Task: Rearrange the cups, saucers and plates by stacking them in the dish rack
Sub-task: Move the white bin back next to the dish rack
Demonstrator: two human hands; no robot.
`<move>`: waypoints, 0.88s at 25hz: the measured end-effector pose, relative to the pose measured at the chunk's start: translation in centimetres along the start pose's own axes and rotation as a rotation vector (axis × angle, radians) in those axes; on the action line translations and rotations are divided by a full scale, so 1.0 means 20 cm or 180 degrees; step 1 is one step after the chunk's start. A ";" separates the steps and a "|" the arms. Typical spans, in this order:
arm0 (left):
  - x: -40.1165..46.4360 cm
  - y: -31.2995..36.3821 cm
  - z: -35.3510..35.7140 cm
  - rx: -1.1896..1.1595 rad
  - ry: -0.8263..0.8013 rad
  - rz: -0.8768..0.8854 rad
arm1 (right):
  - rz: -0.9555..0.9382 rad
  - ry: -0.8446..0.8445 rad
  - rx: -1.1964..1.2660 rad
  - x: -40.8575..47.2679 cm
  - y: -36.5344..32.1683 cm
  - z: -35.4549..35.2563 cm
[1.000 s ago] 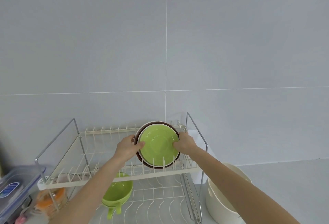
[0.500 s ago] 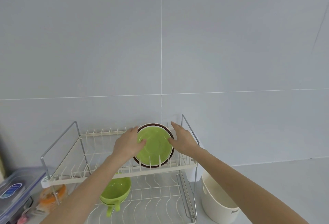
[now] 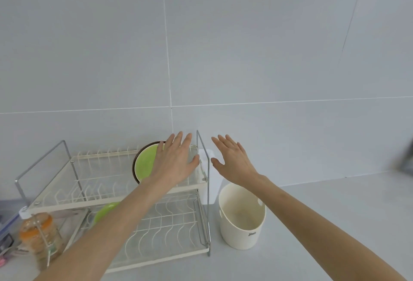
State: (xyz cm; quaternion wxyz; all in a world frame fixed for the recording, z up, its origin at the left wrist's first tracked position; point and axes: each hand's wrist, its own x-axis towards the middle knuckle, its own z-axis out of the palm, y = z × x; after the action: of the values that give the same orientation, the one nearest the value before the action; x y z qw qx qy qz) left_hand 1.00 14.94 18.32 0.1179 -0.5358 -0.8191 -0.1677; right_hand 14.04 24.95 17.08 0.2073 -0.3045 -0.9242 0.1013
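A two-tier wire dish rack (image 3: 93, 204) stands on the counter against the tiled wall. On its upper tier a green saucer (image 3: 145, 164) leans upright against a brown-rimmed plate (image 3: 143, 150) behind it. On the lower tier, part of a green cup (image 3: 105, 210) shows behind my left forearm. My left hand (image 3: 176, 160) hovers flat with spread fingers in front of the saucer's right side and holds nothing. My right hand (image 3: 232, 161) is open too, to the right of the rack's chrome end frame.
A cream tub (image 3: 242, 225) stands on the counter right of the rack, with a white holder (image 3: 210, 182) hung on the rack's right end behind it. A jar with an orange lid (image 3: 36, 233) and a clear blue-lidded box (image 3: 6, 220) sit at left.
Both hands have let go of the saucer and plate, which now stand alone in the upper tier. The hands opened and shifted right, and the view has swung right.
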 end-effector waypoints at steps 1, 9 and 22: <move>-0.01 0.06 0.02 -0.0069 -0.0048 0.0024 | 0.0060 -0.0026 -0.0024 -0.03 0.05 -0.01; -0.04 0.36 0.22 -0.0217 -0.0153 0.0153 | 0.0359 -0.0271 -0.0117 -0.21 0.40 -0.03; -0.18 0.49 0.75 -0.0933 -0.1260 -0.0431 | 0.1064 -0.0974 0.0536 -0.33 0.83 0.30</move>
State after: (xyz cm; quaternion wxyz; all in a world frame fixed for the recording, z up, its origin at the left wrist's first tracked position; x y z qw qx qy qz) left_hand 11.25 21.58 4.70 -0.1352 -0.5135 -0.8272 -0.1839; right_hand 24.74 33.73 4.37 0.0699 -0.4160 -0.8698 0.2558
